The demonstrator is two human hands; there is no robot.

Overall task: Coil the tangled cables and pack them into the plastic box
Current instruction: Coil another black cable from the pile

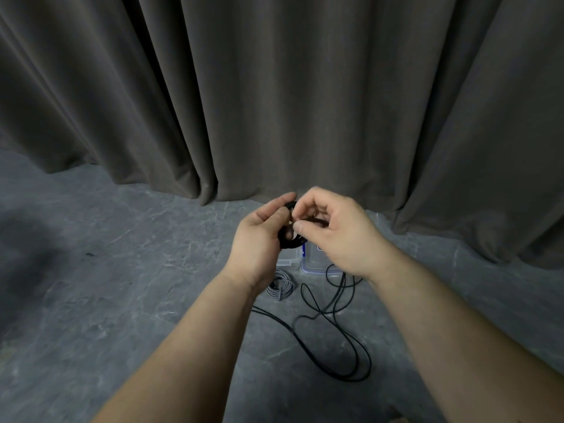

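Bare forearms, no sleeves; left hand (259,236), right hand (341,233).

There is a single view, from a wide-angle camera on the person's head, looking forward and down over both forearms. The left hand (262,236) and right hand (338,233) meet just above the middle of the picture, close to the lens. Below and beyond them lies the grey floor (122,270), farther off. A dark curtain (274,87) fills the upper half, its folds bowed, probably by the lens.
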